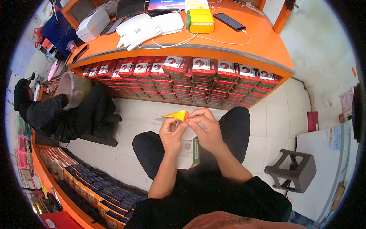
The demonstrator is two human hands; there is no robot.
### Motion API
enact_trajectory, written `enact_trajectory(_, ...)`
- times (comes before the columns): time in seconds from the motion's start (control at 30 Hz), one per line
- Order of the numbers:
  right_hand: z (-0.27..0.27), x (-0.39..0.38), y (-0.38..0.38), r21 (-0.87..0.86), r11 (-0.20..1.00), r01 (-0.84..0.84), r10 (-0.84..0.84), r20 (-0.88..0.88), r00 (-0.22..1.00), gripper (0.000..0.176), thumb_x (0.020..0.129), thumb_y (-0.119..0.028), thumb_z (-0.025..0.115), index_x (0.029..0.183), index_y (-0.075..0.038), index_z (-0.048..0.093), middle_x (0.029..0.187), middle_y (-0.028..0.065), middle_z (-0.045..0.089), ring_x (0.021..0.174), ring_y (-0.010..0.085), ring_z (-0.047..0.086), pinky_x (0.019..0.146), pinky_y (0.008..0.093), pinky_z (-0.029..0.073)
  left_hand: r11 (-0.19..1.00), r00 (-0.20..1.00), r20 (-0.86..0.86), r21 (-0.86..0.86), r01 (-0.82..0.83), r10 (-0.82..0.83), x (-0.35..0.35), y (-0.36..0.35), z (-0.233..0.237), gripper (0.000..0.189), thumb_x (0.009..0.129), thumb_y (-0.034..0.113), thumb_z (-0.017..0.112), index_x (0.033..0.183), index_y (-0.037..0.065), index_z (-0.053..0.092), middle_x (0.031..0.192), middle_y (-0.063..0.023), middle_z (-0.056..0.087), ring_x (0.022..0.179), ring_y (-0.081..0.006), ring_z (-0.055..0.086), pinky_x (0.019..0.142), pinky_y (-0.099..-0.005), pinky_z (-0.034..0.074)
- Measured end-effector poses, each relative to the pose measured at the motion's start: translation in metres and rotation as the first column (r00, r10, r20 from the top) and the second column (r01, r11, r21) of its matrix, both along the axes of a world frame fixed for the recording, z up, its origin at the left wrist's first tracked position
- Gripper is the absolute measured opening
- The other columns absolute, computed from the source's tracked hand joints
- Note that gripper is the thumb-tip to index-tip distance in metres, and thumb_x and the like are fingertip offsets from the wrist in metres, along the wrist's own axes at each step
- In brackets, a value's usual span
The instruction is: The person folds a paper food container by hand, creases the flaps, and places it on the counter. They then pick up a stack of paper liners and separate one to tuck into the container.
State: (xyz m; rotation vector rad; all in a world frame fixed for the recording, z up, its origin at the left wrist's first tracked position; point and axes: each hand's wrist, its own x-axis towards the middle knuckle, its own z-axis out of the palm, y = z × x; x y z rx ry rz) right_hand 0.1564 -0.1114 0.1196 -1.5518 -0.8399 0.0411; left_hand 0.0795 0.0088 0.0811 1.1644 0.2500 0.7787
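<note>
Both of my hands are raised over my lap and pinch one folded piece of yellow paper (176, 115) with an orange edge. My left hand (172, 131) grips its lower left part, thumb on top. My right hand (206, 128) holds the right end, fingers curled over the fold. Below my hands a white sheet (186, 149) and a green strip with dots (196, 151) rest on my lap between my black trouser legs.
An orange counter (263, 42) ahead carries a yellow box (199, 20), a phone (229, 21), white papers and cables; red boxes (198, 82) fill its shelf. A person in black (65, 112) sits at the left. A dark stool (295, 170) stands at the right.
</note>
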Motion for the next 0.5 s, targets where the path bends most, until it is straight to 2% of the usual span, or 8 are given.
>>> enact_trajectory(0.1,-0.008,0.0,0.002,-0.016,0.998,0.053,-0.051,0.134,0.99,0.011,0.093,-0.003,0.071,0.103,0.001,0.072,0.115,0.0123,0.064,0.098,0.0235,0.065,0.082,0.0336,0.055,0.994,0.995,-0.095,0.108,0.016,-0.005,-0.006,0.005,0.007,0.009,0.094,-0.003,0.07,0.102,-0.002,0.067,0.107,-0.0093,0.066,0.103,-0.0186,0.065,0.095,-0.032,0.052)
enact_trajectory(0.2,-0.009,-0.006,0.004,0.024,1.0,-0.012,0.009,0.144,0.99,0.014,0.093,0.001,0.07,0.106,0.002,0.071,0.117,0.0137,0.064,0.102,0.0239,0.067,0.088,0.0342,0.056,0.991,0.995,-0.102,0.133,0.009,0.005,-0.011,0.008,0.014,0.009,0.095,-0.005,0.067,0.103,-0.002,0.066,0.106,-0.0091,0.063,0.1,-0.0181,0.065,0.093,-0.0313,0.052)
enact_trajectory(0.33,-0.014,-0.014,0.006,0.039,0.999,-0.023,0.023,0.009,1.0,0.013,0.09,0.0,0.072,0.104,0.003,0.072,0.118,0.014,0.066,0.106,0.0255,0.068,0.091,0.035,0.055,0.992,0.992,-0.127,0.123,-0.001,0.017,-0.016,0.008,0.018,0.012,0.096,-0.005,0.066,0.107,-0.002,0.062,0.104,-0.0083,0.062,0.098,-0.0169,0.065,0.091,-0.0302,0.052)
enact_trajectory(0.43,-0.022,-0.014,0.007,0.076,0.997,-0.034,0.046,-0.172,0.984,0.012,0.09,-0.001,0.073,0.102,0.001,0.07,0.118,0.0135,0.065,0.107,0.0259,0.067,0.095,0.0365,0.053,0.997,0.987,-0.159,0.071,-0.023,0.034,-0.017,0.007,0.014,0.012,0.095,-0.007,0.065,0.107,-0.002,0.062,0.103,-0.0079,0.062,0.097,-0.016,0.064,0.089,-0.0299,0.052)
enact_trajectory(0.5,-0.024,-0.014,0.008,0.065,0.998,-0.019,0.027,-0.114,0.993,0.013,0.089,-0.002,0.074,0.101,0.0,0.068,0.12,0.0136,0.064,0.109,0.027,0.066,0.097,0.0373,0.052,1.0,0.986,-0.161,0.003,-0.03,0.03,-0.016,0.008,0.006,0.012,0.095,-0.007,0.065,0.106,-0.003,0.062,0.102,-0.0078,0.062,0.096,-0.0157,0.064,0.089,-0.0297,0.051)
